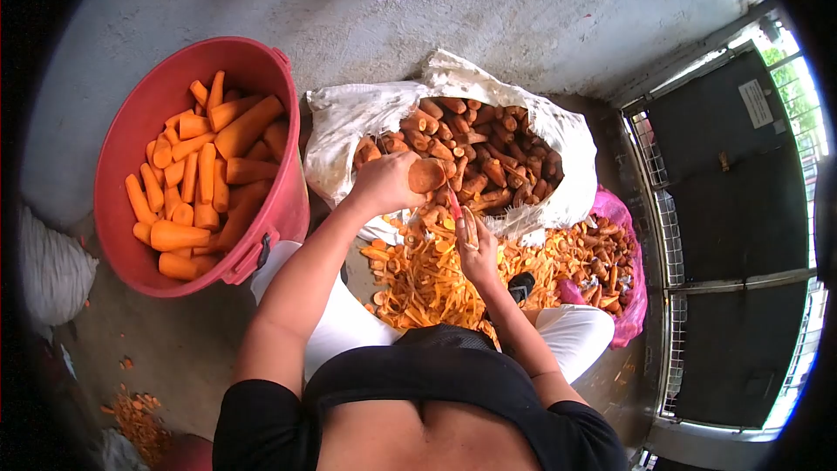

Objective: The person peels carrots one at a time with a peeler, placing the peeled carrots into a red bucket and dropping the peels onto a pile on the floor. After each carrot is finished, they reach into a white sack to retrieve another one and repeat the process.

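My left hand (385,183) is closed around a thick unpeeled carrot (426,175), its blunt end facing right. My right hand (478,255) grips a small red peeler (454,203), whose tip is close beside the carrot; its blade is too small to make out. Both hands are over a heap of orange peelings (418,279) between my legs. Just beyond them, an open white sack (571,148) lies full of unpeeled carrots (493,170). To the left, a large red tub (118,183) holds peeled carrots (183,235).
A pink plastic bag (632,314) of carrot scraps stands right of the peelings. Dark metal gate panels (741,235) line the right side. A white sack (57,266) is at the far left. More scraps (139,423) lie on the floor at lower left.
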`<state>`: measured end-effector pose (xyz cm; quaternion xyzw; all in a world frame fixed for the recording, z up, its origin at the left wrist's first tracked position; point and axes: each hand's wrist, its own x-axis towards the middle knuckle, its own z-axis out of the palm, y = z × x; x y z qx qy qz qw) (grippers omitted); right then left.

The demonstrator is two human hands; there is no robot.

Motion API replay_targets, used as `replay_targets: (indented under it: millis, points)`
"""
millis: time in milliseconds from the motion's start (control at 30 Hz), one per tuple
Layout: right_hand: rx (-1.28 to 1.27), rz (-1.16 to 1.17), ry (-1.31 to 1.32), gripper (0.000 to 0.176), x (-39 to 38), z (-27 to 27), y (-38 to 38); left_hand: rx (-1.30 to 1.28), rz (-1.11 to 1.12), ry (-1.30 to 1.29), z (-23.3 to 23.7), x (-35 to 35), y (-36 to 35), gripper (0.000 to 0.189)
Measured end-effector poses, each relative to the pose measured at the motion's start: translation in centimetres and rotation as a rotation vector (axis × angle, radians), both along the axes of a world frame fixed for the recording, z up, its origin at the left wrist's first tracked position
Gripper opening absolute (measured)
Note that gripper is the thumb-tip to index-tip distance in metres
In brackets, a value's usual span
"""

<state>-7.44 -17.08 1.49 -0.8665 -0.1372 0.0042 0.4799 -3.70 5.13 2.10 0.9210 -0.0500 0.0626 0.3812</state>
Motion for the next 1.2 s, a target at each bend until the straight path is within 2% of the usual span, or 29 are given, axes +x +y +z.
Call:
replay_targets:
  millis: [233, 367, 433, 533, 667, 767, 967, 1067, 1200]
  points:
    - [-0.043, 0.008, -0.059, 0.041, 0.3, -0.9, -0.5, 0.017, -0.017, -0.008, 0.5, -0.2, 0.0, 0.058]
    - [-0.052, 0.003, 0.064, 0.041, 0.5, -0.8, -0.7, 0.018, -0.013, -0.149, -0.4, -0.4, -0.3, 0.054]
    - [-0.127, -0.006, 0.148, 0.042, 0.5, -0.3, -0.9, 0.059, -0.029, -0.131, -0.4, -0.5, -0.4, 0.059]
    - [-0.195, -0.045, 0.133, 0.044, 0.4, 0.8, -0.3, 0.098, -0.039, -0.164, -0.3, -0.7, -0.8, 0.061]
    - [-0.127, -0.048, 0.188, 0.048, 0.2, 0.8, -0.2, 0.136, -0.021, -0.337, -0.8, -0.7, -1.0, 0.056]
    - [-0.093, -0.048, 0.25, 0.052, 0.1, 0.7, -0.4, 0.132, -0.021, -0.357, -0.8, -0.9, -1.1, 0.058]
    - [-0.176, -0.053, 0.185, 0.052, -0.3, 0.7, -1.2, 0.005, -0.046, -0.199, -1.2, -1.6, -1.7, 0.061]
    - [-0.146, -0.078, 0.221, 0.052, -0.3, 0.4, -1.2, 0.188, 0.046, -0.47, -1.2, -1.9, -2.6, 0.06]
    - [-0.114, -0.098, 0.253, 0.054, -0.4, 0.4, -1.4, 0.147, 0.053, -0.413, -1.2, -1.9, -3.1, 0.061]
